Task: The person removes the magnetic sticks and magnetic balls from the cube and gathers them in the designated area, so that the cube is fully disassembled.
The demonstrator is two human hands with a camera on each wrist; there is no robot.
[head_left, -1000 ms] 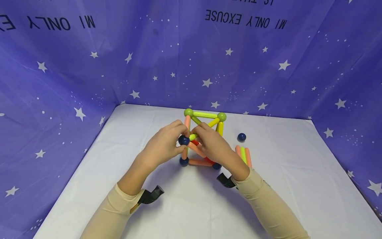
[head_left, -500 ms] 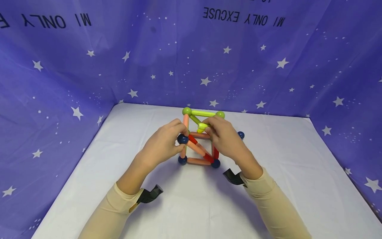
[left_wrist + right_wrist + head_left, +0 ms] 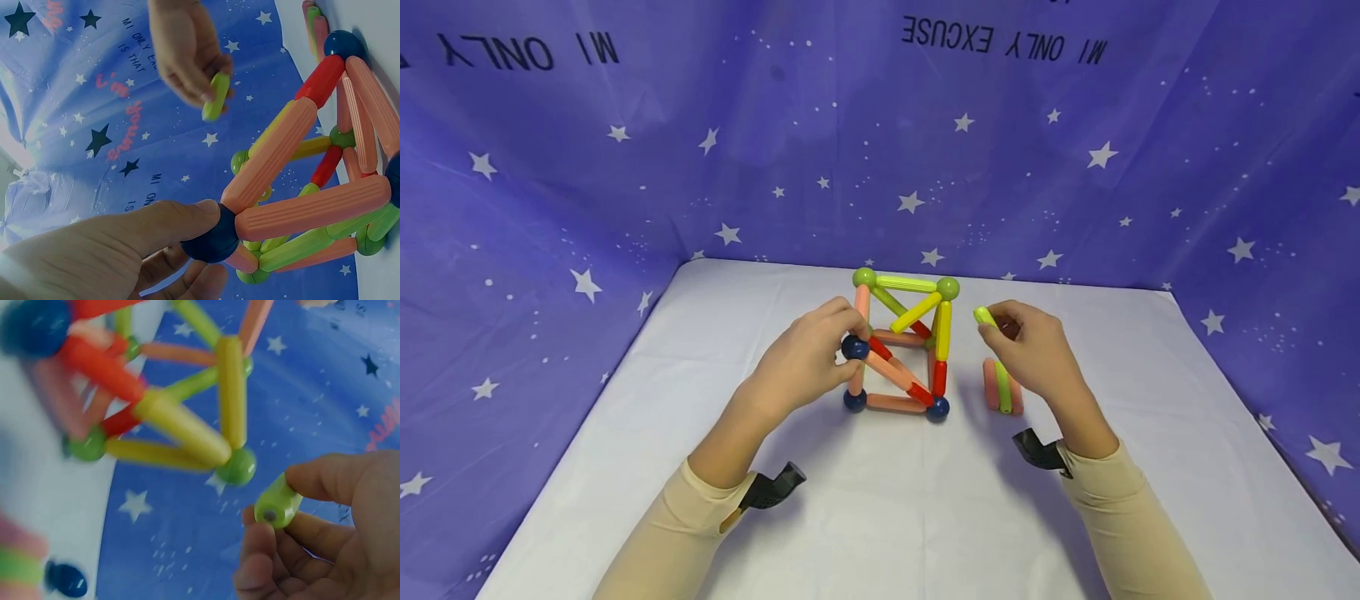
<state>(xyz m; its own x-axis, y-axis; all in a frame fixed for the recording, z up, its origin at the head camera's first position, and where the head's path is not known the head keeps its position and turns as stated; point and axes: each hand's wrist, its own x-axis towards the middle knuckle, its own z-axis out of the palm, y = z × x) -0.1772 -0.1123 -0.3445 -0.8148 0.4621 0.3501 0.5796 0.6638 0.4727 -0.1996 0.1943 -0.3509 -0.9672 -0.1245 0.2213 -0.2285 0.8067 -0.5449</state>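
While the frame [image 3: 891,372] of rods and balls stands on the white-covered bench [image 3: 880,517] between the two hands, the left hand [image 3: 808,354] pinches the dark blue corner ball [image 3: 854,347] at its upper left, thumb and fingers curled about it and parted only by its width. The right hand [image 3: 1033,346] grips a short green rod [image 3: 985,317] between thumb and curled fingers, raised to the right of the frame and apart from it. A yellow rod [image 3: 915,312] slants from a green ball [image 3: 948,288], its other end apparently unattached. The rods look like light, rigid plastic, unlikely to bend in the fingers; the glossy balls look smooth and may roll under a loose pinch. A dark spot in the green rod's end, visible in the right wrist view, suggests a magnet, so the joints probably pivot and part under a sideways pull. The green rod is best taken by its middle, leaving both ends bare; the frame, by a corner ball where several rods meet. A row of rods [image 3: 1003,387] lies on the bench near the right hand, a loose blue ball [image 3: 65,579] beside it.
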